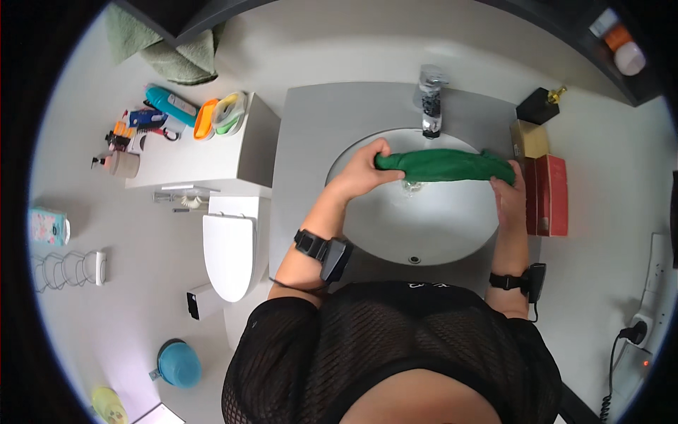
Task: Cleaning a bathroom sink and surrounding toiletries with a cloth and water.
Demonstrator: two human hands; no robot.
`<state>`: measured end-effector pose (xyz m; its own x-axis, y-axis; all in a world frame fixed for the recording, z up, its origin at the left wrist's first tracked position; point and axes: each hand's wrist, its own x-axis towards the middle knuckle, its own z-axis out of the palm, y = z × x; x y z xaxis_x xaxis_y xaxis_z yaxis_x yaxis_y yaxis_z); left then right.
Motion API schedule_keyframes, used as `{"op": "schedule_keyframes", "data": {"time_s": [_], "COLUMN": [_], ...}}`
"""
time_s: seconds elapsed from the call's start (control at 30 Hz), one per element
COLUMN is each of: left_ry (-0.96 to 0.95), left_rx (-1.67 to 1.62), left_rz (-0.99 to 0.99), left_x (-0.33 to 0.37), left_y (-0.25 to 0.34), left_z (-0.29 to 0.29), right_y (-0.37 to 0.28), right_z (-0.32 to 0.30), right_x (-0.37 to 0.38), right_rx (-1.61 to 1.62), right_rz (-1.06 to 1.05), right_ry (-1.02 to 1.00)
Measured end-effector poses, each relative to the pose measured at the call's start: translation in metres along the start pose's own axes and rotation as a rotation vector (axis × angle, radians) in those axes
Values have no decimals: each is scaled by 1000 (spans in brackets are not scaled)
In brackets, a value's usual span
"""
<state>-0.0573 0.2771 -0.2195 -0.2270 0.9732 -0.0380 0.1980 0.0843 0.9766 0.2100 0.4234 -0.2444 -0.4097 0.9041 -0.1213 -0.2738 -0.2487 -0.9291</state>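
Note:
A green cloth (443, 166) is stretched lengthwise in a folded strip over the white sink basin (424, 230). My left hand (364, 169) pinches its left end, thumb and fingers closed on the fabric. At the other end my right hand (510, 192) grips the cloth in the same way. Just beyond the cloth stands the chrome faucet (431, 102), its spout pointing toward the basin. The drain (412, 187) shows partly below the cloth's near edge.
A grey countertop (311, 134) surrounds the basin. On the right sit a red box (552, 196), a tan box (530, 139) and a black dispenser (538, 106) with a gold pump. To the left are a white toilet (229, 256) and a white cabinet (205, 159) holding several toiletries.

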Motion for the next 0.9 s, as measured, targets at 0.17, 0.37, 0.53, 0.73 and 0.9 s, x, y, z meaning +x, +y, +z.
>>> {"op": "schedule_keyframes", "data": {"time_s": [0.17,0.37,0.53,0.73,0.9], "left_ry": [159,204,-181,-454,36], "left_rx": [70,-74,-21,189,295], "left_rz": [98,130,-222,-287,-146], "left_x": [-2,-3,-10,-11,-4], "left_y": [-11,22,6,-25,-14], "left_z": [-3,-7,-2,2,3], "right_y": [1,-2,-11,-18,-12], "right_z": [-4,-4,-3,12,0], "right_x": [7,12,14,7,5], "right_rx": [8,102,225,347,-66], "right_rz": [-3,-35,-51,59,42], "right_ry": [-62,-117,-208,-312,-318]}}
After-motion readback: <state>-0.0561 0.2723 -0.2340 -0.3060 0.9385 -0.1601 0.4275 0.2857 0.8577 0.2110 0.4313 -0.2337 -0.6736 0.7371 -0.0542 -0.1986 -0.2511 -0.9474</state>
